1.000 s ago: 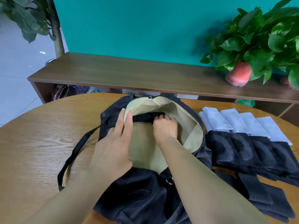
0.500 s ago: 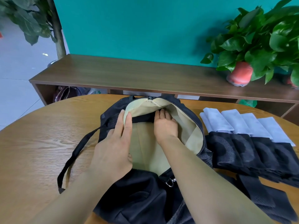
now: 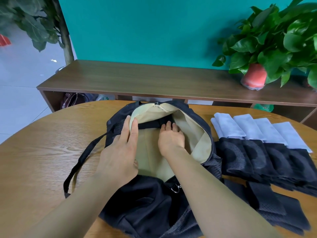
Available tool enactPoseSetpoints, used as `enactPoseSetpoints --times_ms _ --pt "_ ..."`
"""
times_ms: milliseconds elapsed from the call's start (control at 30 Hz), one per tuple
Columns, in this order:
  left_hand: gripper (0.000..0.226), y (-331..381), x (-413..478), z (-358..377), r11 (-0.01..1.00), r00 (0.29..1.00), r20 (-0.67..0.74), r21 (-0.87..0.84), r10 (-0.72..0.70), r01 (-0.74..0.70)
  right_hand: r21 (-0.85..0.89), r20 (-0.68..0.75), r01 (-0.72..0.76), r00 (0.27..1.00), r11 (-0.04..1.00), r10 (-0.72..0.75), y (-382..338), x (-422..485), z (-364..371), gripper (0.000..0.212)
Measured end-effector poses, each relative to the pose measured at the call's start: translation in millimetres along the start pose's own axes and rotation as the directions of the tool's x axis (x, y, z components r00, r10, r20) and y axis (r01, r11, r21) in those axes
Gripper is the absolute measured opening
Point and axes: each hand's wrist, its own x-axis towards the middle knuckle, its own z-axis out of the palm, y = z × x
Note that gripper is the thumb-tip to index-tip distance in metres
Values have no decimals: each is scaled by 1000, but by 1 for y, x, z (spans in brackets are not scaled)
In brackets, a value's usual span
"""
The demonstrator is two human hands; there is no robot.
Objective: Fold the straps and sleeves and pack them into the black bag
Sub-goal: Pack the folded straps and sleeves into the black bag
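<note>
A black bag (image 3: 147, 205) with a beige lining lies unzipped in the middle of the round wooden table (image 3: 39, 152). My left hand (image 3: 120, 152) grips the left rim of the opening and holds it up. My right hand (image 3: 170, 136) is inside the bag, fingers apart, resting against a folded black strap (image 3: 151, 123) that lies deep inside. To the right of the bag lie several folded sleeves in a row, pale blue (image 3: 257, 129) at the far ends and black (image 3: 253, 157) nearer me. More black mesh pieces (image 3: 274, 210) lie at the front right.
The bag's shoulder strap (image 3: 80, 162) trails left across the table. A long wooden bench (image 3: 154, 81) stands behind the table against a teal wall, with a potted plant (image 3: 253, 76) on its right end. A second plant (image 3: 65, 35) stands at the back left.
My right hand has opened from a curled grip on the strap to spread fingers and shifted slightly right inside the bag. My left hand still holds the rim.
</note>
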Motion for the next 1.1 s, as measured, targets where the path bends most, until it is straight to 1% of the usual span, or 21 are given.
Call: enactPoseSetpoints --times_ms 100,133,167,200,233,267,300,333,367,400,433,467,500,567,600,667,767,933,967,1000,1100 --pt "108 1 1 -1 999 1000 16 42 0 -1 70 -78 24 997 997 -18 3 -22 -15 66" --pt "108 1 1 -1 998 1000 23 55 0 -1 115 -144 55 989 992 -38 4 -35 -20 63" --pt "108 2 1 -2 998 1000 30 66 -2 0 147 -274 121 959 982 -77 7 -52 -24 56" --pt "107 2 1 -4 997 999 39 76 -5 2 147 -441 196 891 970 -113 10 -71 -26 44" --pt "107 3 1 -5 996 999 46 85 -7 3 156 -583 249 805 956 -115 16 -92 -25 29" --pt "107 4 0 -7 995 999 53 96 -10 4 174 -703 301 705 938 -96 25 -113 -21 21" --pt "107 6 0 -9 994 998 63 106 -13 6 195 -763 339 642 920 -74 35 -134 -15 19" --pt "106 6 -1 -10 993 997 77 115 -18 9 213 -787 341 616 915 -46 46 -155 -7 15" --pt "105 7 -1 -11 992 995 92 124 -24 13 235 -790 316 613 919 -9 59 -175 2 17" --pt "102 8 -2 -12 991 994 104 132 -33 19 244 -792 277 610 930 27 72 -192 10 25" --pt "99 9 -2 -13 990 993 108 140 -45 29 235 -779 212 624 949 54 86 -205 20 31" --pt "96 10 -3 -13 989 992 107 145 -59 43 197 -752 129 656 972 66 99 -214 31 34" --pt "95 12 -3 -14 988 992 105 146 -75 59 145 -696 37 715 989 75 110 -220 41 37" --pt "95 14 -5 -17 987 989 101 134 -107 93 43 -575 -69 814 997 81 128 -224 62 43" --pt "96 15 -5 -19 987 988 99 124 -117 105 5 -538 -79 840 997 70 133 -224 70 43" --pt "98 16 -6 -22 987 986 98 95 -135 126 -41 -525 -78 850 996 45 139 -221 76 36" --pt "100 15 -7 -25 988 985 79 50 -152 149 -15 -484 -89 872 996 71 139 -216 65 37" --pt "102 14 -11 -28 989 989 30 -2 -145 145 -46 -509 -74 860 996 40 138 -208 58 24" --pt "102 14 -12 -28 990 990 27 -8 -141 141 -26 -544 -82 838 996 54 137 -209 55 18" --pt "102 12 -12 -27 990 990 27 -13 -138 138 -15 -602 -78 797 997 53 137 -209 54 8" --pt "102 8 -14 -24 991 991 25 -21 -131 131 123 -733 -83 664 989 147 132 -215 37 24"
